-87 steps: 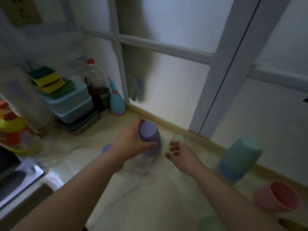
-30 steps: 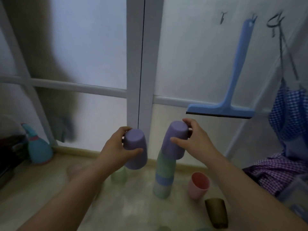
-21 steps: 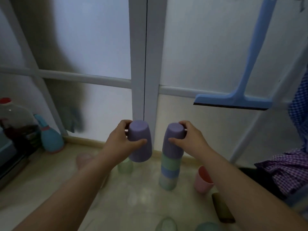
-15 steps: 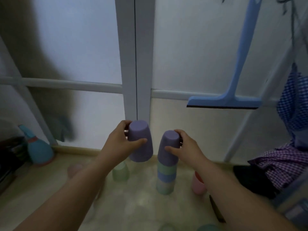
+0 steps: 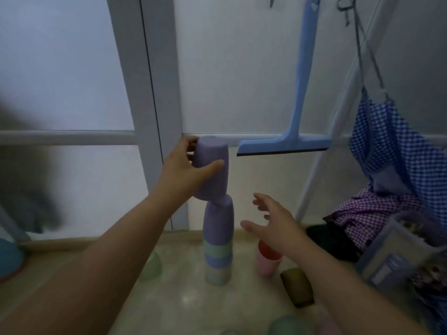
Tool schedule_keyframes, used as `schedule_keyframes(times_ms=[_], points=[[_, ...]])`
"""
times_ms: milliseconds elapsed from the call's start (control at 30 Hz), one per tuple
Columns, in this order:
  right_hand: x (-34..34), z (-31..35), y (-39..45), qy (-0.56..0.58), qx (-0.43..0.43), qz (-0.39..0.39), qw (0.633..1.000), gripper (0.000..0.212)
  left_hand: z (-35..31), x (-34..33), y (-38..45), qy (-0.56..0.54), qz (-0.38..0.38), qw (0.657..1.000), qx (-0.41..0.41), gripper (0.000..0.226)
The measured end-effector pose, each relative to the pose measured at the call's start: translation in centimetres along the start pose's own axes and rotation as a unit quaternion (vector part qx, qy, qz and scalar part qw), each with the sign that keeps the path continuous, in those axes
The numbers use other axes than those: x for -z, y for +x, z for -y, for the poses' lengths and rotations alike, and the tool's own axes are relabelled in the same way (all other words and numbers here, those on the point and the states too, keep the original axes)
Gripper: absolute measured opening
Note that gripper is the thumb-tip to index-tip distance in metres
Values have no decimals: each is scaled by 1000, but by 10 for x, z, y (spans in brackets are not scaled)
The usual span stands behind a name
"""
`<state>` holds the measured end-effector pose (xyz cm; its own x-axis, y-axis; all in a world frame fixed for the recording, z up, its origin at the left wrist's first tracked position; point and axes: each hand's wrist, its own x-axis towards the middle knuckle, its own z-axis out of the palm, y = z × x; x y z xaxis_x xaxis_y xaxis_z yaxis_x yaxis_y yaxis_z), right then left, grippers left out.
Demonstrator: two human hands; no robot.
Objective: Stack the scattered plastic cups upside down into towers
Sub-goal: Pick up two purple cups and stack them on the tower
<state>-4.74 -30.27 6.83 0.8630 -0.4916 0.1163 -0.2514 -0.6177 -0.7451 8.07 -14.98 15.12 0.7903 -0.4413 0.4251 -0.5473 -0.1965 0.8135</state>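
Closest to me, my right hand (image 5: 273,223) floats with its fingers spread wide, holding nothing, just beside the tower (image 5: 218,240) at its 3 o'clock. A pink cup (image 5: 266,261) and a brown cup (image 5: 297,286) wait near there on the counter (image 5: 169,298). Farther off, my left hand (image 5: 186,170) is wrapped around a purple cup (image 5: 211,169), mouth down. The cup stands up tall but leans a bit, and its rim touches the tower's top at 12 o'clock. I think it must go straight down.
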Motion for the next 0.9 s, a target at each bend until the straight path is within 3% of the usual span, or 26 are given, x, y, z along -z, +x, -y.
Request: schedule_keyframes(times_ms=[267, 400, 500, 667, 900], points=[[12, -11, -19, 30, -49, -12, 998, 72, 41, -43, -21, 78, 67, 994, 48, 60], [16, -20, -27, 36, -64, -13, 997, 68, 52, -49, -30, 74, 62, 993, 62, 64], [18, -24, -31, 40, -68, -12, 997, 65, 48, -46, -31, 107, 42, 993, 20, 63], [21, -36, -40, 51, -80, -8, 995, 61, 24, -45, -42, 162, 10, 980, -117, 43], [39, -71, -63, 26, -124, -38, 991, 62, 9, -97, -78, 121, 137, 973, -140, 41]])
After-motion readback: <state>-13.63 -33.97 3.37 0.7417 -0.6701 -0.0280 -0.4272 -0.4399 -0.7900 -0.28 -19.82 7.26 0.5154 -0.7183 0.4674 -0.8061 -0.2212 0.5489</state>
